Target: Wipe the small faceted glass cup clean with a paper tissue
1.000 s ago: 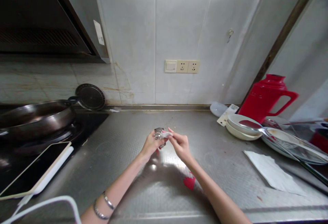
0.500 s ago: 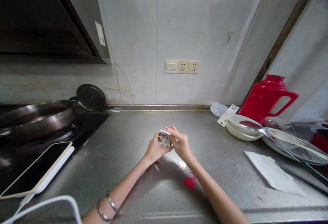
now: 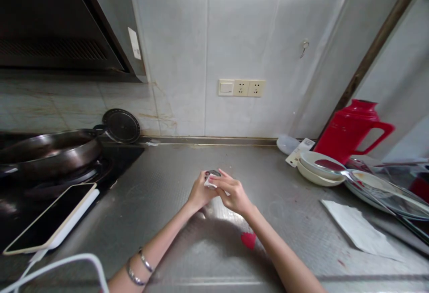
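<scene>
Head view: the left hand (image 3: 198, 194) is gripping one small glassy object (image 3: 214, 173) at centre frame, over the tabletop (image 3: 167, 163); the right hand (image 3: 234, 194) is holding one white tissue (image 3: 209, 182) against it. Object is probably handling light, stiff, slippery, breakable; sides are likely offering best hold. Counted, resting: one pan (image 3: 63, 154), left; one phone (image 3: 50, 219), lower left; one red flask (image 3: 348, 132), right.

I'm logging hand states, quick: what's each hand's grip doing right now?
Left hand: closed around a small shiny object, mostly hidden.
Right hand: closed on a white tissue, held at that object.
</scene>
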Motion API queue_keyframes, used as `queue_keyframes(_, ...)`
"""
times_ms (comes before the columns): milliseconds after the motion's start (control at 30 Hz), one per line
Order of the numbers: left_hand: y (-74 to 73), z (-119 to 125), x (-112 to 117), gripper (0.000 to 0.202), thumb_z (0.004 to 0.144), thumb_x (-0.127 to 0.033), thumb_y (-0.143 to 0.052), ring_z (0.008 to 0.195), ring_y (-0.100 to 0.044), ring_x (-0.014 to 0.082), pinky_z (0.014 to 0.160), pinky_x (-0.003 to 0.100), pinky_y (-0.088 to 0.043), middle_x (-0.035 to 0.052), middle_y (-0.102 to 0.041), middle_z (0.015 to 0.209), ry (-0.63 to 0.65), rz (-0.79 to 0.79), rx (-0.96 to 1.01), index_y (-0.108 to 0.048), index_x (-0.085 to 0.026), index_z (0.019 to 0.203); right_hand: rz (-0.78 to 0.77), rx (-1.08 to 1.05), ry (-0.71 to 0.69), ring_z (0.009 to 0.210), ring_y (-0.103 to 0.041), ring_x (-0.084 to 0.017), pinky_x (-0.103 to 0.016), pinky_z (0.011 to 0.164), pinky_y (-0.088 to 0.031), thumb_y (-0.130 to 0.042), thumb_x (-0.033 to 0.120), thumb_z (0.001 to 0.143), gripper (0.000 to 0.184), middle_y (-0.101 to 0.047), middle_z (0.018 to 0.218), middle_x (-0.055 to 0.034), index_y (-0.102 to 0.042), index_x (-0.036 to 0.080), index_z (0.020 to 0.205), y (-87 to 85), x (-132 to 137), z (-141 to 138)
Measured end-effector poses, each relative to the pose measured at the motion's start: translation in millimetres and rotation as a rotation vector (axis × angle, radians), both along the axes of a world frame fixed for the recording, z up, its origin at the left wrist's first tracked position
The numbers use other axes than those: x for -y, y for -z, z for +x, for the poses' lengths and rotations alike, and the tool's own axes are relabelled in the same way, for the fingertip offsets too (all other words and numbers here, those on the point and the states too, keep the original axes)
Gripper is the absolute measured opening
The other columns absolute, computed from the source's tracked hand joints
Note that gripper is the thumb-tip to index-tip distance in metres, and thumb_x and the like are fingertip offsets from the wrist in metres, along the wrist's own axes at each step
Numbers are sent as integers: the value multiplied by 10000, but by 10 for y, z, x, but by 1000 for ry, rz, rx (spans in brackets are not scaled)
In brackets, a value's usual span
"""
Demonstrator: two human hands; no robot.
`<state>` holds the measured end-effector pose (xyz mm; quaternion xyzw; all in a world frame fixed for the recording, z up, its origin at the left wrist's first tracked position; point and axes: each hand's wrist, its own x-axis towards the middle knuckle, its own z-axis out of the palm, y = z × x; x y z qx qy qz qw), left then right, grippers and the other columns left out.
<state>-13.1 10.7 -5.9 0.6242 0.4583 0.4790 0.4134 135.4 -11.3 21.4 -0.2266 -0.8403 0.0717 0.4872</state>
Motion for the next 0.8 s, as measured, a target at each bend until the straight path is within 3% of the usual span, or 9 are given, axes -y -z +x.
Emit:
queue_keyframes(167,-46,-49,-18,585,568,-286,-761,711,-623,174,625,274,-479,16,-656,834,34,103,-63,-463,-173,1059,-208,-89,-37,837,-703,-208,-493,1047,-388,-489,221,885,253,-742,873,14,-711,271,997,-79,65,-53)
queue_keyframes(267,-93,-41,-26,620,555,-293,-777,717,-625,175,615,277,-496,29,-652,856,-12,85,-82,-461,-167,1075,-404,-213,-19,786,-694,-223,-455,949,-477,-524,339,875,254,-721,701,33,-748,228,835,-124,41,-29)
queue_keyframes(400,-140,-4,13,671,563,-344,-787,704,-616,165,566,258,-499,47,-640,917,-32,28,-75,-442,-172,1113,-503,-544,223,710,-653,-209,-306,665,-533,-551,420,842,308,-716,739,-22,-730,171,814,-128,-78,64)
queue_keyframes(500,-151,15,64,723,549,-335,-809,790,-619,176,647,269,-514,54,-633,963,48,59,-52,-429,-182,1144,-489,-620,352,634,-606,-170,-266,591,-501,-551,460,827,342,-686,690,-15,-716,161,801,-107,-166,112)
queue_keyframes(567,-154,22,89,740,543,-317,-819,858,-616,187,714,284,-514,63,-624,1016,99,93,-38,-429,-191,1160,-553,-561,283,640,-608,-170,-268,593,-510,-572,481,803,352,-676,663,-12,-714,161,762,-98,-191,115)
queue_keyframes(633,-160,25,99,752,540,-301,-825,894,-613,191,754,295,-509,76,-609,1073,121,123,-19,-429,-196,1170,-690,-497,123,706,-639,-182,-285,639,-537,-577,480,799,344,-697,730,-24,-719,167,809,-103,-179,102)
queue_keyframes(733,-180,19,94,726,575,-293,-810,894,-621,187,786,308,-502,82,-614,1082,138,130,24,-419,-196,1179,-866,-459,-113,907,-657,-208,-335,765,-548,-584,419,811,338,-700,1003,-55,-667,205,1059,-136,-116,83)
queue_keyframes(800,-195,12,88,693,608,-296,-788,877,-630,186,775,307,-506,76,-630,1054,157,108,51,-416,-197,1184,-887,-437,-203,1027,-626,-223,-365,853,-522,-636,346,780,400,-652,1150,-68,-606,230,1162,-156,-74,77)
